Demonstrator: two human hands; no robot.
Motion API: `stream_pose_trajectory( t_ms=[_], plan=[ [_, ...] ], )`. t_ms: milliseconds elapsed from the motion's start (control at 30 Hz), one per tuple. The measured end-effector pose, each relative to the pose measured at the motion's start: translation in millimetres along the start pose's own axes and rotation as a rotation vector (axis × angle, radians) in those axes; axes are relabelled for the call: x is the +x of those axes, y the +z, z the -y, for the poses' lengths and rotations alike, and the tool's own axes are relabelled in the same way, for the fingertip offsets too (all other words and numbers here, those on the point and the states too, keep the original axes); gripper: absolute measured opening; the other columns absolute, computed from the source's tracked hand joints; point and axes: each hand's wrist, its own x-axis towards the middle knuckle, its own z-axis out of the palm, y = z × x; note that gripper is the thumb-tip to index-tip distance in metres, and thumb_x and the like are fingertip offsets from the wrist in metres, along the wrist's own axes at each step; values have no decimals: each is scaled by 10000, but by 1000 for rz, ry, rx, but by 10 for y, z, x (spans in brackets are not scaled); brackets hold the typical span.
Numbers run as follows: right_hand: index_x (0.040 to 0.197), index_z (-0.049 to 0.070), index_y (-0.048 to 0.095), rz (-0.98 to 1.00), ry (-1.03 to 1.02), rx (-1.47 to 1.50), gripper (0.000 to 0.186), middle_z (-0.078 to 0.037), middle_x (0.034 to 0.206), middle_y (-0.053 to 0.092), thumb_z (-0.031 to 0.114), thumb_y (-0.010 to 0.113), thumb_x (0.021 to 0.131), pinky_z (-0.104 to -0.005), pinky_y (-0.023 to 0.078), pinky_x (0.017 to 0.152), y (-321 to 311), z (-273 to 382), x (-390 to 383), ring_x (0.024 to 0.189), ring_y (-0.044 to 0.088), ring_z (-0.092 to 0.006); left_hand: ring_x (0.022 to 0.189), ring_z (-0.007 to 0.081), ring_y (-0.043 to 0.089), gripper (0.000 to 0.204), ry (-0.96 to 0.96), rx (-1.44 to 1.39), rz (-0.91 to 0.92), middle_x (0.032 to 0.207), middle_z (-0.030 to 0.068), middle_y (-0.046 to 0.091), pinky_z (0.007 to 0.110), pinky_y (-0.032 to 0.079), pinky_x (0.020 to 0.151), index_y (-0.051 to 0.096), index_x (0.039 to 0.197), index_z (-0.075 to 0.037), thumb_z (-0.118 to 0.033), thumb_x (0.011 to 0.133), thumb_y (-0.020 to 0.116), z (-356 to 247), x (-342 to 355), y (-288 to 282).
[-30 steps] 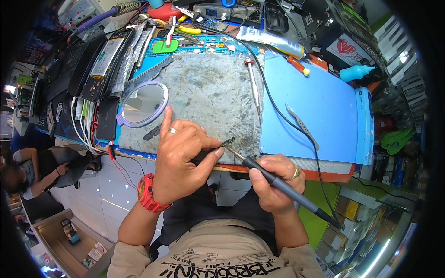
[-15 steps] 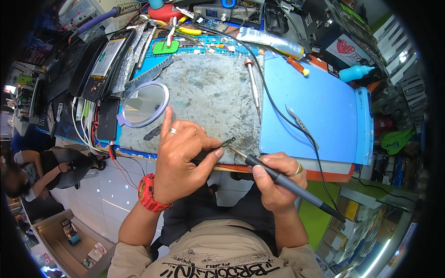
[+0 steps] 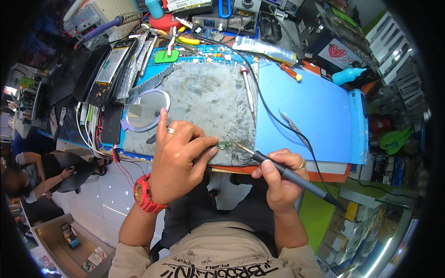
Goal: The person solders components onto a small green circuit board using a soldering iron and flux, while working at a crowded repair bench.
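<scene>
Between thumb and index finger, my left hand (image 3: 181,150) pinches a small green circuit board (image 3: 225,145) above the near edge of a grey work mat (image 3: 208,97). Its index finger sticks out toward a round, lilac-rimmed glass disc (image 3: 148,110) lying on the mat. My right hand (image 3: 282,178) grips a soldering iron (image 3: 301,180) like a pen. The iron's thin tip points left and sits close to the board's right end; whether they touch I cannot tell.
A blue mat (image 3: 301,106) lies at right, with curved tweezers (image 3: 294,125) and the iron's black cable across it. A screwdriver (image 3: 248,90) rests on the grey mat. Stacked phones (image 3: 109,72) stand left; tools and a white tube (image 3: 264,49) crowd the back. Another person sits at far left.
The circuit board has turned, so more of its green face shows. The iron's tip has shifted slightly to the right. The whole view has moved a little.
</scene>
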Motion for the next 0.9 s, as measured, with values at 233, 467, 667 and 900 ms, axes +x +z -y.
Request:
stream_pose_trajectory(
  t_ms=[233, 467, 667, 900],
  plan=[
    [1124, -30, 639, -60, 216, -95, 176, -123, 840, 738, -11, 767, 1004, -277, 622, 625, -52, 188, 18, 688, 753, -161, 1054, 293, 676, 274, 45, 183, -45, 1030, 53, 680, 674, 236, 1299, 794, 1140, -89, -49, 874, 846, -33, -89, -43],
    [1244, -32, 584, 11, 162, 161, 223, -116, 852, 712, 95, 678, 1086, -305, 636, 608, -58, 511, 727, 707, 758, -195, 1039, 324, 669, 257, -24, 247, -133, 1048, 96, 695, 563, 436, 1142, 766, 1126, -52, -153, 905, 848, -225, -230, 95],
    [1270, -49, 642, -49, -53, -127, 315, -138, 1009, 743, 175, 717, 1061, -312, 627, 558, 253, 382, 2476, 711, 782, -217, 1072, 353, 669, 274, -72, 249, -205, 1102, 121, 718, 562, 436, 1151, 736, 1130, -46, -219, 936, 823, -364, -66, 322],
    [967, -19, 816, 118, -235, -873, 455, -169, 770, 795, 403, 664, 1036, -427, 638, 752, 533, -222, 3704, 711, 806, -293, 1121, 308, 713, 278, 15, 115, -204, 1214, 101, 746, 616, 378, 1239, 741, 1213, -54, -113, 945, 788, -220, -270, 81]
  ],
)
